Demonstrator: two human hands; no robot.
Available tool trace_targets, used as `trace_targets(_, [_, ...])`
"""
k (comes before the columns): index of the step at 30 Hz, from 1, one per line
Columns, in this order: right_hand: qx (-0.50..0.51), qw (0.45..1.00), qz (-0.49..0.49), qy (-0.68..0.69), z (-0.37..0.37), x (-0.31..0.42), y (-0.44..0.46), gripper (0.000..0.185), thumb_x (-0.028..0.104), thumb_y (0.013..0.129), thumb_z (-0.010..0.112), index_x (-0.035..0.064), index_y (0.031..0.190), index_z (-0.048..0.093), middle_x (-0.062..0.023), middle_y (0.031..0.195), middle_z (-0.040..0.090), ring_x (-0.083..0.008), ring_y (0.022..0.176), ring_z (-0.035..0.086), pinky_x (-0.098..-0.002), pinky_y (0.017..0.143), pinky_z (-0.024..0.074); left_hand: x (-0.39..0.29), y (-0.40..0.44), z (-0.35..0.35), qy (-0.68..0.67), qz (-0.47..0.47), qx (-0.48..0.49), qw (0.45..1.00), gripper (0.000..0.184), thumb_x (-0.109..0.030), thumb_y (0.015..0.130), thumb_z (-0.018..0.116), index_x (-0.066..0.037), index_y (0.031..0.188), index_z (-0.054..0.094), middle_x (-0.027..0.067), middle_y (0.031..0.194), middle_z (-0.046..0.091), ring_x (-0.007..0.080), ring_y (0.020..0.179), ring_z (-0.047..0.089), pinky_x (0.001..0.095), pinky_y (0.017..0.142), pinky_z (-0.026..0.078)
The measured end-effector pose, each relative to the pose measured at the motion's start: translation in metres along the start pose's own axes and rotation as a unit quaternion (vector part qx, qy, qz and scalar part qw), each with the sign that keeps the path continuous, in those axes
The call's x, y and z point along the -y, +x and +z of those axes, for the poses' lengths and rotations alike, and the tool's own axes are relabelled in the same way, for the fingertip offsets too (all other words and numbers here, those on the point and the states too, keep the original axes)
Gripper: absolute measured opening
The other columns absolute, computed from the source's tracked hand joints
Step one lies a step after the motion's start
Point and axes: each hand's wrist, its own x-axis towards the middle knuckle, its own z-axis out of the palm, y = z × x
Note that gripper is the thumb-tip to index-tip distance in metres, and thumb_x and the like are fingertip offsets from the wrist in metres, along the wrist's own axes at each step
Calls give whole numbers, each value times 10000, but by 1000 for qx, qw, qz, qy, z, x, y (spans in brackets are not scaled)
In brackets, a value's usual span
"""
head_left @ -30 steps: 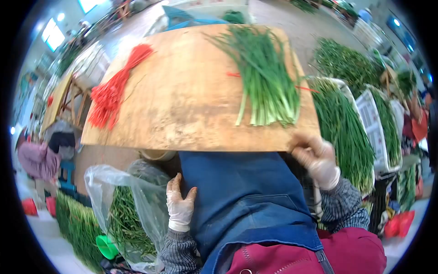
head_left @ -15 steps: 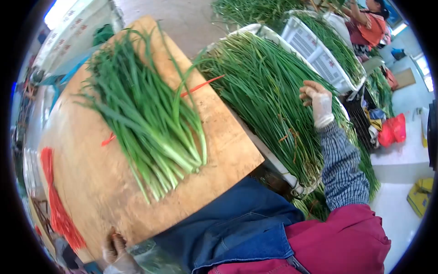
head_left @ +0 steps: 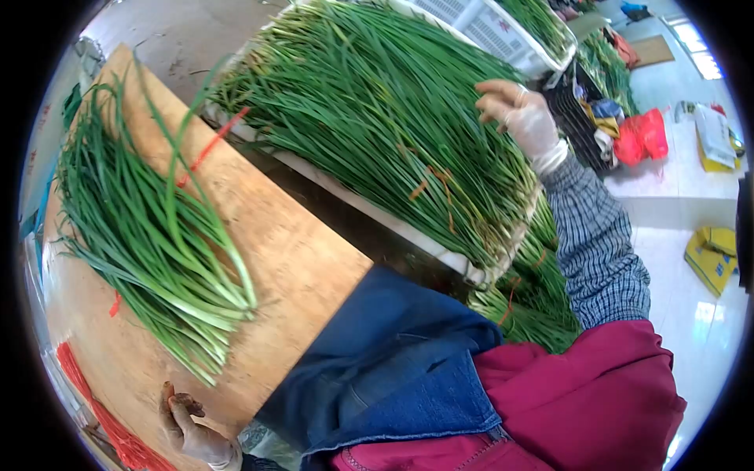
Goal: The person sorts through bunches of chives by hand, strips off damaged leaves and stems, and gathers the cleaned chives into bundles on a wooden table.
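Note:
A loose bunch of Chinese chives (head_left: 157,228) lies on the wooden board (head_left: 290,259), pale stem ends toward me, with a red tie (head_left: 216,145) running beneath it. My left hand (head_left: 192,428), in a thin glove with bare fingertips, is at the board's near edge below the stems, fingers loosely bent and holding nothing. My right hand (head_left: 526,122), gloved the same way, hovers over the right side of a white crate (head_left: 377,224) heaped with more chives (head_left: 393,118). Its fingers are apart and slightly curled, with nothing in them.
A hank of red ties (head_left: 106,420) lies along the board's left edge. Tied chive bundles (head_left: 542,275) are below the crate's near end. Behind are another white crate (head_left: 479,31) and a black crate (head_left: 577,114). A red plastic bag (head_left: 640,137) and a yellow bag (head_left: 711,259) are at right.
The view has swung right, so the board and its chives appear farther left and the full crate nearer the middle. My right hand stays raised above the crate; my left remains by the board's edge.

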Motion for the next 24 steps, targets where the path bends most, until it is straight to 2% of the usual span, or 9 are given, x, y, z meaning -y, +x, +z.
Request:
trace_targets(3, [41,995,83,-27,-3,-24,-58,372,197,788,606,-16,1088,550,-138,891,625,-178,783,593,-269,738,483,-43,-44,21,-18,38,36,998,187,-89,840,538,26,977,592,50,730,565,114,609,470,237,573,401])
trace_targets(4, [30,996,83,-29,-2,-39,-76,407,213,775,619,-20,1099,541,-149,900,621,-197,803,593,-282,751,482,-34,-52,29,34,69,4,997,229,-83,866,463,38,1016,586,36,658,521,79,552,445,198,503,335])
trace_targets(7, [6,993,60,-97,4,-74,-126,516,250,737,656,-36,1138,502,-184,962,602,-251,880,585,-319,800,469,-32,-74,39,-57,140,192,970,204,79,786,492,55,967,582,102,774,587,136,600,538,217,532,427])
trace_targets(9, [19,975,20,-222,14,-100,-147,793,333,654,714,-32,1260,354,-216,1164,485,-324,1089,466,-365,940,365,-45,-87,63,-29,206,278,938,173,63,773,518,53,929,594,109,732,591,139,559,543,234,498,427])
trace_targets(13, [36,930,27,-366,47,-115,-167,1052,425,555,742,32,1348,172,-211,1323,295,-363,1221,293,-519,997,222,-57,-103,102,-12,285,385,878,175,84,706,568,32,866,613,102,695,598,136,573,573,242,517,448])
trace_targets(16, [-1,931,64,-359,60,-108,-164,1047,380,561,742,45,1359,152,-219,1329,291,-380,1228,283,-513,999,229,-51,-110,110,-51,201,411,888,198,108,702,564,21,872,616,100,715,601,134,575,571,233,523,454])
trace_targets(19, [41,940,67,-331,59,-113,-162,1038,358,571,741,49,1362,145,-227,1328,298,-392,1220,296,-495,1001,242,-43,-114,112,-70,151,409,897,208,119,708,563,11,877,617,99,731,602,131,580,571,227,530,458])
trace_targets(23, [44,937,78,-338,59,-115,-158,1042,356,577,750,4,1347,143,-234,1322,302,-373,1220,308,-482,991,262,-44,-119,118,-52,108,420,900,139,59,752,562,21,872,620,109,713,611,142,596,586,240,562,470])
trace_targets(24, [40,931,80,-353,63,-114,-157,1049,358,573,756,-5,1344,143,-231,1322,301,-370,1220,307,-482,990,264,-48,-122,125,-22,113,451,885,156,15,805,521,41,928,614,74,706,599,97,601,546,202,563,445])
